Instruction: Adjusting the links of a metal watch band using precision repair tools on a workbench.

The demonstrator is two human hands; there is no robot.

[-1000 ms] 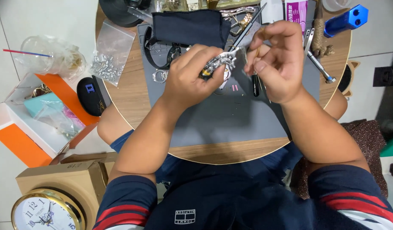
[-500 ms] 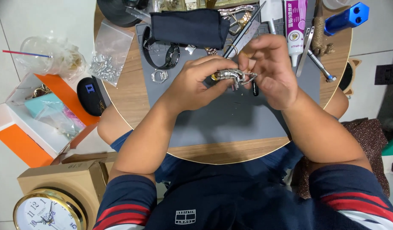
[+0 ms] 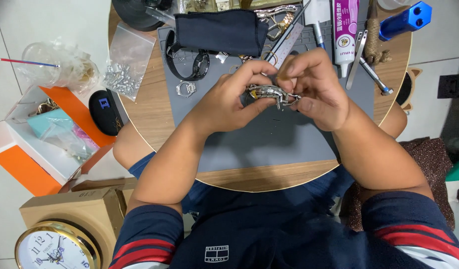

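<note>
Metal watch band (image 3: 269, 92) between both hands' fingers (image 3: 259, 69).

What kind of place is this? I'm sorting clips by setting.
Probably a small home watch-repair bench: both hands hold a metal watch bracelet over a grey work mat, with tweezers and a glue tube nearby.

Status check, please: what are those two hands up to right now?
Left hand and right hand both pinch a metal watch bracelet above the grey mat. Nothing between them.
</note>
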